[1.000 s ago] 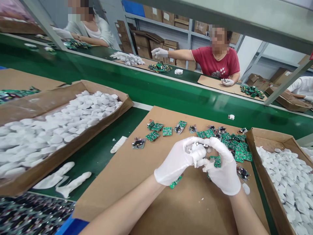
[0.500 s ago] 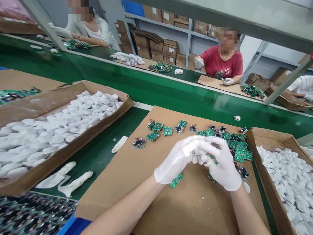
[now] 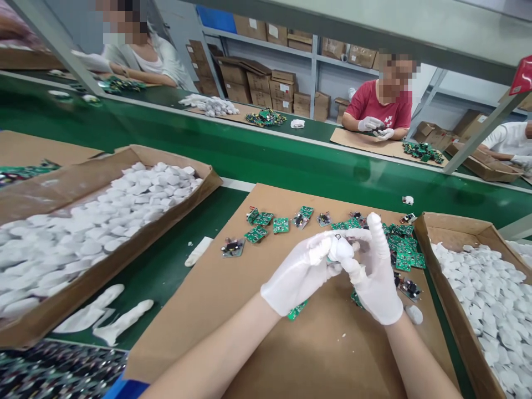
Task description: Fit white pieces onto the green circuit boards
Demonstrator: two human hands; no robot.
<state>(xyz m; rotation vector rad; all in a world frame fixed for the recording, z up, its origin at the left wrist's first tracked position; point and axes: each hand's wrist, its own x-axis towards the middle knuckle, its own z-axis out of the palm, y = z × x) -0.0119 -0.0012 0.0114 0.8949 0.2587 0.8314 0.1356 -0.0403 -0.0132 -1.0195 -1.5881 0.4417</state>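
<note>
Both my hands wear white gloves and meet over the brown cardboard sheet [image 3: 199, 321]. My left hand [image 3: 297, 271] is closed round a small white rounded piece [image 3: 341, 249], with a trace of green at its edge and a dark ring-like bit on top. My right hand [image 3: 378, 282] touches the same piece with its thumb, its forefinger pointing up; its other fingers are partly hidden behind. Green circuit boards [image 3: 401, 244] lie heaped just beyond my right hand, and a few loose ones, such as one board [image 3: 281, 225], lie farther left.
A cardboard tray [image 3: 211, 176] of white rounded pieces stands at left, another tray [image 3: 424, 221] at right. White finger cots or glove scraps [image 3: 124, 321] lie on the green surface. Densely packed boards [image 3: 62, 366] fill the lower left. Co-workers sit across the green conveyor [image 3: 266, 160].
My right forefinger has lifted from the piece and now points up, baring the white piece between my hands. Across the conveyor, the red-shirted co-worker's hands have come together.
</note>
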